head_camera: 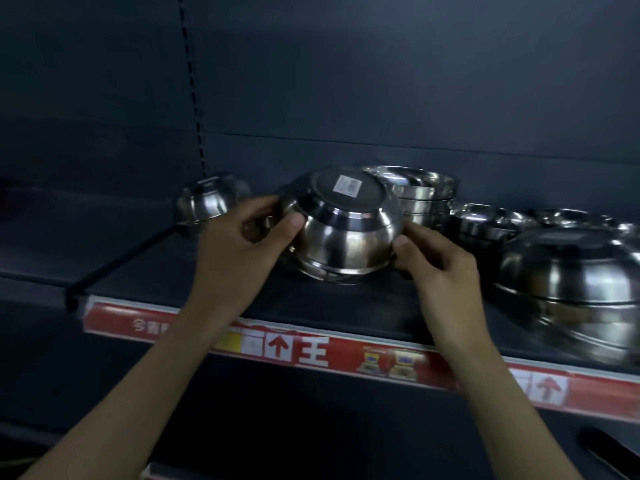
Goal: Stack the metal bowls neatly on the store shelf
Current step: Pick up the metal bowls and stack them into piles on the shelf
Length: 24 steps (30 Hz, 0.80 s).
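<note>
**Inverted metal bowl [346,237], held in 2 hands on the store shelf [346,306].**

The bowl is turned base-up and tilted, and a white label [349,186] is shown on its dark base. Another steel rim is seen just beneath its lower edge at mid-shelf; how many bowls lie under it cannot be told. The left flank is held by the left hand [242,237], thumb pressed to the steel, and the right flank is pinched by the right hand [440,268], so each grip is closed on the bowl. Just behind it, a stack of upright bowls [424,194] is placed. A small inverted bowl [207,200] is set to the left and a large inverted stack [571,271] to the right. A red price strip [311,353] is fixed along the shelf's front edge.
</note>
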### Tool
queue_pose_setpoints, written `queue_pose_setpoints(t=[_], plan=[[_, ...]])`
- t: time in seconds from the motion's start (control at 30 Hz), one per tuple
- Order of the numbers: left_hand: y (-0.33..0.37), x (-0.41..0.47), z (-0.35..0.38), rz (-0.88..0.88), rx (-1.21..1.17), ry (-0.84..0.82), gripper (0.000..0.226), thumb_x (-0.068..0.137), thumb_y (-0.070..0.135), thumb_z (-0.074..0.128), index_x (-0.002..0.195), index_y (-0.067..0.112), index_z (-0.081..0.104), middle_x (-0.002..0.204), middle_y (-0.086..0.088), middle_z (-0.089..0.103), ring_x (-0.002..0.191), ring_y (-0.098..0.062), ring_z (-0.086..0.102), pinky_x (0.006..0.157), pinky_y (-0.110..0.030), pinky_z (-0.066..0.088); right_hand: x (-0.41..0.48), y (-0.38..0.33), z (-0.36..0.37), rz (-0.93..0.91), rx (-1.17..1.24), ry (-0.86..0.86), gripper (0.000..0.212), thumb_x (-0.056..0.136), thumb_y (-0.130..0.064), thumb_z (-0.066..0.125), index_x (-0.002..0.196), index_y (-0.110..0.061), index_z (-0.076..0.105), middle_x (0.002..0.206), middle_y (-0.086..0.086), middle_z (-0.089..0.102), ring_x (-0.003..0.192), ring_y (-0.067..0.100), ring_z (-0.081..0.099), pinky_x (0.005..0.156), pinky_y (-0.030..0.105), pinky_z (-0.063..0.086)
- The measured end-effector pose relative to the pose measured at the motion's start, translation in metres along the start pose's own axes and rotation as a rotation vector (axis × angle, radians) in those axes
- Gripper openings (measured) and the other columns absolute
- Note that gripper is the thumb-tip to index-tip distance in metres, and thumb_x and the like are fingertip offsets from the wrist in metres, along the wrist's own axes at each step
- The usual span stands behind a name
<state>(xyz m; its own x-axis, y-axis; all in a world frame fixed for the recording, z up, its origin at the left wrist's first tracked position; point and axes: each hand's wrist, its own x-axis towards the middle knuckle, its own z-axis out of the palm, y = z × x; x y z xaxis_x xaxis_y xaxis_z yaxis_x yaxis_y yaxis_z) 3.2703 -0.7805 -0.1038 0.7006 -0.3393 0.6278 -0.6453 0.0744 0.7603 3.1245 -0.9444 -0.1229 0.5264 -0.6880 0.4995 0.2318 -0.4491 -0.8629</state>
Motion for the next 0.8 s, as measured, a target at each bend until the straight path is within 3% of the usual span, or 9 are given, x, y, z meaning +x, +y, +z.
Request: queue_pose_setpoints(t=[0.17, 0.33, 0.43, 0.5, 0.6, 0.7, 0.8], plan=[[-0.005, 0.0, 0.02, 0.056, -0.179, 0.034, 0.026, 0.085, 0.027, 0.073, 0.112, 0.026, 0.07, 0.108, 0.009, 0.073, 0.102, -0.001, 0.067, 0.084, -0.013, 0.049, -0.005, 0.006, -0.012, 0.019, 0.094, 0.017, 0.029, 0.093, -0.024, 0.067, 0.121, -0.021, 0.07, 0.108, -0.007, 0.076, 0.1, 0.006, 0.069, 0.084, 0.023, 0.054], [-0.021, -0.008, 0.018, 0.02, -0.336, -0.003, 0.04, 0.079, 0.029, 0.077, 0.117, 0.019, 0.069, 0.113, 0.004, 0.074, 0.109, -0.008, 0.067, 0.089, -0.018, 0.05, -0.008, 0.007, -0.015, -0.032, 0.131, 0.052, 0.03, 0.091, -0.023, 0.07, 0.12, -0.027, 0.068, 0.099, -0.001, 0.074, 0.088, 0.006, 0.066, 0.085, 0.032, 0.055], [-0.027, -0.006, 0.017, 0.016, -0.456, -0.022, 0.042, 0.076, 0.026, 0.077, 0.117, 0.02, 0.069, 0.117, 0.002, 0.073, 0.114, -0.015, 0.066, 0.091, -0.02, 0.051, -0.01, 0.008, -0.016, -0.075, 0.12, 0.028, 0.037, 0.09, -0.015, 0.068, 0.126, -0.023, 0.064, 0.09, -0.012, 0.074, 0.082, -0.001, 0.066, 0.082, 0.018, 0.052], [-0.029, -0.005, 0.017, 0.013, -0.516, -0.037, 0.042, 0.075, 0.024, 0.075, 0.117, 0.021, 0.07, 0.118, 0.001, 0.073, 0.116, -0.017, 0.065, 0.093, -0.023, 0.051, -0.009, 0.009, -0.017, -0.082, 0.123, 0.023, 0.044, 0.089, -0.012, 0.068, 0.132, -0.022, 0.06, 0.088, -0.017, 0.073, 0.081, 0.0, 0.065, 0.084, 0.015, 0.051], [-0.033, -0.003, 0.017, 0.004, -0.558, -0.055, 0.042, 0.072, 0.024, 0.08, 0.113, 0.024, 0.072, 0.117, 0.002, 0.074, 0.116, -0.017, 0.066, 0.093, -0.024, 0.05, -0.009, 0.011, -0.017, -0.085, 0.129, 0.027, 0.053, 0.091, -0.01, 0.066, 0.141, -0.021, 0.053, 0.092, -0.021, 0.074, 0.092, 0.001, 0.069, 0.093, 0.022, 0.053], [-0.035, -0.001, 0.018, -0.032, -0.568, -0.029, 0.046, 0.068, 0.028, 0.084, 0.112, 0.019, 0.071, 0.112, 0.001, 0.075, 0.111, -0.015, 0.067, 0.09, -0.022, 0.051, -0.007, 0.012, -0.015, -0.075, 0.164, 0.019, 0.054, 0.092, -0.001, 0.063, 0.143, -0.013, 0.051, 0.102, -0.023, 0.075, 0.104, -0.001, 0.068, 0.096, 0.019, 0.051], [-0.035, -0.001, 0.019, -0.082, -0.569, 0.002, 0.045, 0.068, 0.024, 0.08, 0.111, 0.018, 0.071, 0.108, 0.002, 0.076, 0.108, -0.013, 0.069, 0.087, -0.02, 0.052, -0.005, 0.014, -0.013, -0.069, 0.162, -0.023, 0.052, 0.09, 0.007, 0.063, 0.129, -0.027, 0.059, 0.113, -0.017, 0.073, 0.114, 0.002, 0.065, 0.098, 0.021, 0.051]])
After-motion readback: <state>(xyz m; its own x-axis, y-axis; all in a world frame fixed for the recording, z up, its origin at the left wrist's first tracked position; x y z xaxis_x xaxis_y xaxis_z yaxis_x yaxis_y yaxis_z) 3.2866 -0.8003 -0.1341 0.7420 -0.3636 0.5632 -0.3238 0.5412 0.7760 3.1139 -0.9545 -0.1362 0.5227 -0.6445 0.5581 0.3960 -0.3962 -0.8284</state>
